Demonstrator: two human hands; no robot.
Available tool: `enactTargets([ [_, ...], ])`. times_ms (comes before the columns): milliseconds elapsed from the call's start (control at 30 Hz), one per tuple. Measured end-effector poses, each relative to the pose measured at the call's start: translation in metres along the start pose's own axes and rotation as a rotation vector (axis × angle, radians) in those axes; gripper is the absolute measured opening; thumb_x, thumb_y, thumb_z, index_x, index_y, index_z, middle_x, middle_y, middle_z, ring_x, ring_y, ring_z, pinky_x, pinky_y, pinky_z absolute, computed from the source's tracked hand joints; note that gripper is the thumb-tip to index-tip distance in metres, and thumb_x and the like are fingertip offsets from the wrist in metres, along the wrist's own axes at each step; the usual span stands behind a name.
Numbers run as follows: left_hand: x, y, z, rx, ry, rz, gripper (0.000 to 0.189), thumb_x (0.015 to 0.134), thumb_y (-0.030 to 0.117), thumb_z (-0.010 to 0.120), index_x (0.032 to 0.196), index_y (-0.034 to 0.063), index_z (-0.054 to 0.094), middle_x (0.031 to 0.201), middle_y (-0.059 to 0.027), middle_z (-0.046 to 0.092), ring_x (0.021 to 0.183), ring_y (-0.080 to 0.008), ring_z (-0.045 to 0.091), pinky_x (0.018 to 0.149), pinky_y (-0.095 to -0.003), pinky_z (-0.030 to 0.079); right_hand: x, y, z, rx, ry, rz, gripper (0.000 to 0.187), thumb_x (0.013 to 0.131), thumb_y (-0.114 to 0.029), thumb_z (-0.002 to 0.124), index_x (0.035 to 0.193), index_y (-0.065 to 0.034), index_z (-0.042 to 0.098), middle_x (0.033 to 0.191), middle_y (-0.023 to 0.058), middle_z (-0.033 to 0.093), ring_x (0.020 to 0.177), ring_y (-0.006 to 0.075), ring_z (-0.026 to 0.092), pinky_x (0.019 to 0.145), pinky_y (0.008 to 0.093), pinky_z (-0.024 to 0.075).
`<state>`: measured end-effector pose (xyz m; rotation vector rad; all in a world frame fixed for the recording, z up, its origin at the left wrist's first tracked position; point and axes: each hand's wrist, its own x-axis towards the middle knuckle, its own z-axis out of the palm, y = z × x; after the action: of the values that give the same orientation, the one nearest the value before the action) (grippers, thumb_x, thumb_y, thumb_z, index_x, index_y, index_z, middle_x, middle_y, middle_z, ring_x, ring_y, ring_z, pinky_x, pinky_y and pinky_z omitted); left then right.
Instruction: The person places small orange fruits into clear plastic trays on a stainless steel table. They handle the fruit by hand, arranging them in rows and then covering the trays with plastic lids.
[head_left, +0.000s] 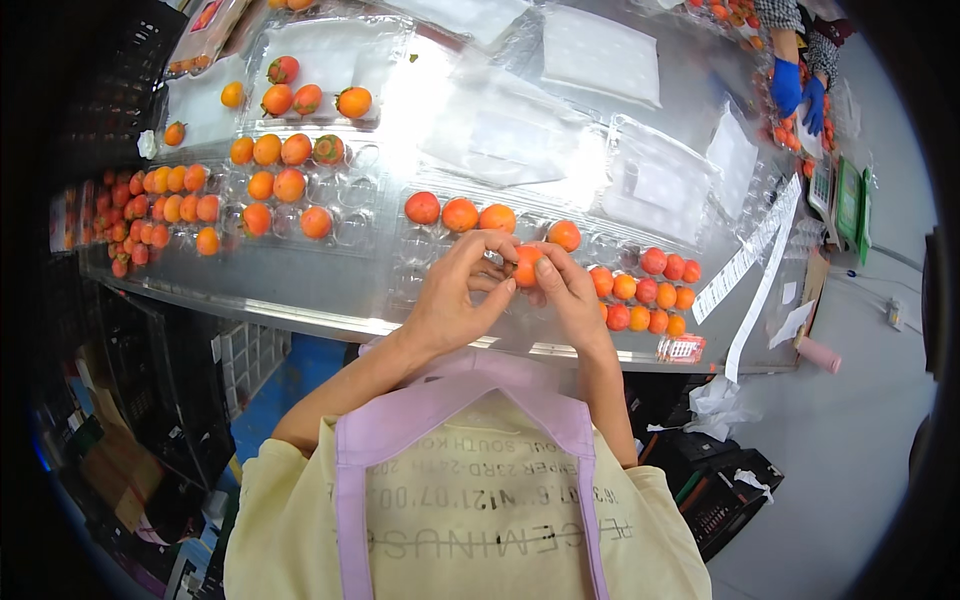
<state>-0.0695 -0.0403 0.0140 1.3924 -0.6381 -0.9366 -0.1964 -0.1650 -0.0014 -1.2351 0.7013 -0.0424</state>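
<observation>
Between both hands, just above a clear plastic fruit tray, is an orange persimmon. My right hand grips it with thumb and fingers from the right. From the left, the thumb and bent fingers of my left hand meet the fruit's near side, where something small and dark shows. Part of the fruit is hidden by fingertips. Along the tray's far row sit a red-orange persimmon and several others, among them one persimmon beyond my right fingers. Round cells show in the tray.
To the left, another clear tray holds several persimmons; more packed fruit stands beyond. Filled cells lie right of my hands. White foam-like sheets, paper strips and a green-cased scale are farther off. A person's blue-gloved hands work at upper right.
</observation>
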Motion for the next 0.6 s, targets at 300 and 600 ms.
enactTargets([
  [300,0.000,-0.002,-0.004,-0.030,-0.057,0.010,0.033,0.077,-0.008,0.054,0.108,0.0002,0.046,0.120,-0.0127,0.050,0.095,-0.0168,0.060,0.080,-0.0272,0.053,-0.003,-0.014,0.005,0.003,-0.004,-0.069,0.034,0.092,-0.023,0.054,0.118,-0.0028,0.051,0.096,0.0035,0.058,0.081,0.0076,0.054,0.066,0.0210,0.0429],
  [600,-0.002,0.002,-0.006,-0.088,-0.069,0.008,0.040,0.079,0.004,0.062,0.116,0.0022,0.045,0.115,-0.0105,0.049,0.094,-0.0166,0.059,0.082,-0.0305,0.049,-0.013,-0.011,-0.002,-0.135,-0.009,-0.267,0.042,0.081,-0.011,0.067,0.119,-0.0030,0.050,0.110,0.0047,0.056,0.090,0.0110,0.054,0.071,0.0231,0.0441],
])
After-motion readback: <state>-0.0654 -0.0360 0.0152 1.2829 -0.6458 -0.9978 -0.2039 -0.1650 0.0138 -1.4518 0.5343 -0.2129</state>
